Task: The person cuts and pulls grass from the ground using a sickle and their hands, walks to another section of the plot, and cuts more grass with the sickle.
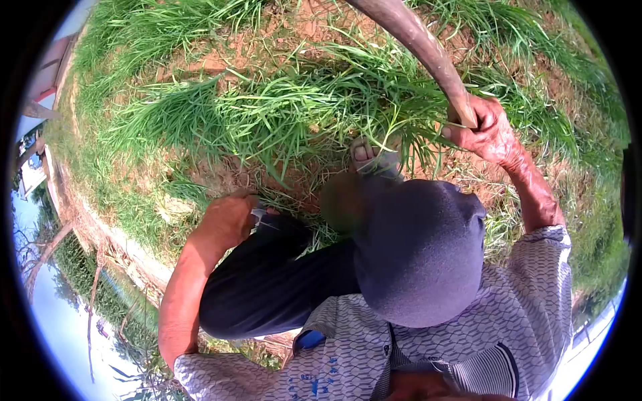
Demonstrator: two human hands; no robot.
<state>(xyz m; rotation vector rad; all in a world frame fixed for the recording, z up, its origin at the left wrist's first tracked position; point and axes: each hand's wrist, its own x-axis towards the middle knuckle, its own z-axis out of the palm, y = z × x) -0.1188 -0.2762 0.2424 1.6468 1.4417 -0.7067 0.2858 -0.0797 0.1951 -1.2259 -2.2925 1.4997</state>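
My right hand (491, 130) is closed around the lower end of a thick, curved wooden handle (428, 50), which runs up and out of the top edge. Whatever is at its other end is out of view. Long green grass blades (394, 113) lie just beside the thumb; I cannot tell whether the hand also grips some. My left hand (229, 217) is closed low by the dark trouser leg, near the ground. A small pale bit shows at its fingers, too little to name. A thick row of cut or bent green grass (281, 113) lies before both hands.
A bare foot (362, 152) rests on the soil between the hands, with a bent knee (421, 254) close behind. More green clumps (160, 30) grow in reddish soil at the top. Bare branches (50, 254) and a pale path edge (110, 237) are at the left.
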